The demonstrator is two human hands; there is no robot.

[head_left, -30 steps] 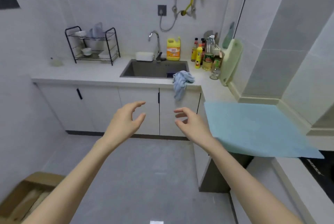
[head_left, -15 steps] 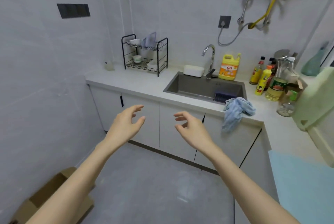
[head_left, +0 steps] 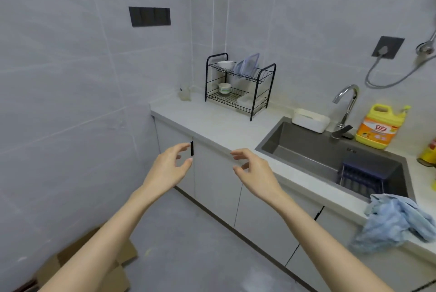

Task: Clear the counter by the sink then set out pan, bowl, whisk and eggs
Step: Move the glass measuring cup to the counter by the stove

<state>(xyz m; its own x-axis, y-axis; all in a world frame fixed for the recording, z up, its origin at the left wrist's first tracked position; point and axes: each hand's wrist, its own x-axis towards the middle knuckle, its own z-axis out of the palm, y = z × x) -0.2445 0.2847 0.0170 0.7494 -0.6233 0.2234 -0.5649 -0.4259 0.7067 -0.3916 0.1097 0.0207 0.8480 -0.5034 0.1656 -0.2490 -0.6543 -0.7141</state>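
Grey-tiled kitchen; counter [head_left: 212,124] runs from centre to lower right. Left hand [head_left: 165,169] and right hand [head_left: 254,171], mid-frame, both empty, fingers loosely curled, short of the counter edge. Judged barely begun: rack [head_left: 238,84] with bowl [head_left: 224,88] on the counter, cloth [head_left: 394,218] draped lower right; pan, whisk, eggs unseen.
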